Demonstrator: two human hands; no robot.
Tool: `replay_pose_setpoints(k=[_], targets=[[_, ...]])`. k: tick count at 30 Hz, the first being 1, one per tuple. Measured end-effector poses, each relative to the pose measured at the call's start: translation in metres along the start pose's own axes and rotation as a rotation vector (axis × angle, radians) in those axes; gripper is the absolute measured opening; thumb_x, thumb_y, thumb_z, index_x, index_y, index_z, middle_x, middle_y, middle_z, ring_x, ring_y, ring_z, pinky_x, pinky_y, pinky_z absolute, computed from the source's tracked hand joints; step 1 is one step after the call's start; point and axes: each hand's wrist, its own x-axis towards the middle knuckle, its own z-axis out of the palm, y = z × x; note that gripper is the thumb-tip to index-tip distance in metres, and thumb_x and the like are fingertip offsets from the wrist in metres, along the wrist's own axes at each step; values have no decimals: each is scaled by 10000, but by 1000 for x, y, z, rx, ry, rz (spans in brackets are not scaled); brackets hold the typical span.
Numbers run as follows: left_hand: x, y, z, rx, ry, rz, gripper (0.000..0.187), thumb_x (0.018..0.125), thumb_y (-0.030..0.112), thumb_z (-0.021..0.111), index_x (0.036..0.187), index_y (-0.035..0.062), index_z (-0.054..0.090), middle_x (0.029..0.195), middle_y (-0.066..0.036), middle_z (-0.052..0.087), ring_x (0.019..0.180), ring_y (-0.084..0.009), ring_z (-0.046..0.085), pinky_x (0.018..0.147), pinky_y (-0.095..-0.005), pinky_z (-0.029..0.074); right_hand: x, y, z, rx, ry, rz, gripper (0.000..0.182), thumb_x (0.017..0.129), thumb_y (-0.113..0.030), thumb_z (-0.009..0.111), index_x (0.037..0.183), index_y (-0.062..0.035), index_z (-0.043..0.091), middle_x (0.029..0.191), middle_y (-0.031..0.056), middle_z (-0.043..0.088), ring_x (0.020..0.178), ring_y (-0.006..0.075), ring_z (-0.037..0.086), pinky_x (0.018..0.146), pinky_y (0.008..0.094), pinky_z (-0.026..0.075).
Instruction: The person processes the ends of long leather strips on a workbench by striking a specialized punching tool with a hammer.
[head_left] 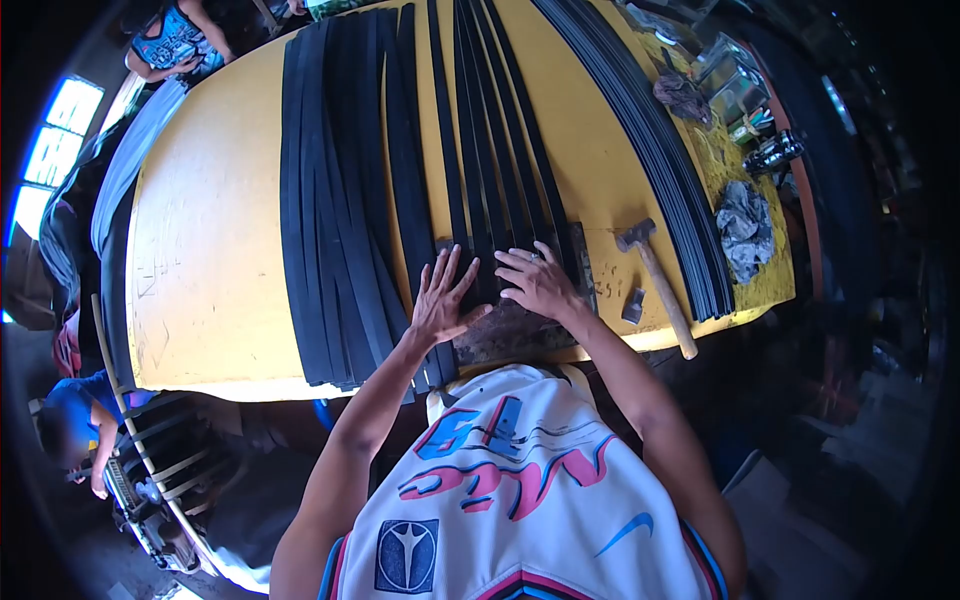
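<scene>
My left hand [445, 300] lies with fingers spread on a dark, worn plate [515, 338] at the near edge of the yellow table [210, 220]. Beside it, my right hand [540, 283] rests with its fingers extended, a ring on one of them. Both hands touch the near ends of several narrow black strips [447, 130], which run away from me across the table. Neither hand is wrapped around anything. To the right of the plate are a hammer [662, 285] with a wooden handle and a small metal piece [633, 306].
A broad pile of black strips [330, 200] lies left of my hands. A tight stack of strips [640, 130] runs along the right side. Crumpled plastic [744, 230] sits near the right edge. Other people [180, 45] are at the far left and lower left [75, 415].
</scene>
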Motion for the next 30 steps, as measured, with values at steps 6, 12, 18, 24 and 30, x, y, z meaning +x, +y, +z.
replay_pose_setpoints(k=[6,12,18,24,30], targets=[[0,-1,-2,4,-4,5,911,816,755,520,1536,237,310,1620,-174,135,1491,-384,125,1169,-594,116,5,-4,-8,-49,30,-111,297,781,-253,733,1037,-102,716,1345,112,585,1166,243,587,1062,476,385],[-2,-1,1,-30,29,-2,905,815,767,497,1529,239,327,1619,-165,147,1494,-368,129,1170,-594,107,1,-6,6,-95,243,-271,168,750,-175,744,888,-80,741,985,67,742,850,194,696,901,394,503],[-2,-4,3,-52,57,8,898,809,760,514,1517,231,356,1617,-162,159,1494,-359,138,1171,-592,105,-6,-4,15,-137,315,-321,274,737,-206,761,970,-72,707,946,67,744,823,224,707,884,402,516],[-3,-2,3,-69,43,-12,943,766,766,577,1514,232,363,1622,-152,151,1498,-350,127,1175,-583,108,-21,-19,8,-186,255,-230,291,779,-223,746,1022,-74,690,1026,54,717,962,211,667,959,409,461],[-3,1,0,-29,20,-17,990,750,772,600,1528,224,329,1624,-164,123,1501,-341,116,1186,-564,108,-81,-24,-23,12,611,299,235,819,-233,715,985,-72,676,975,62,694,970,264,641,941,431,458]])
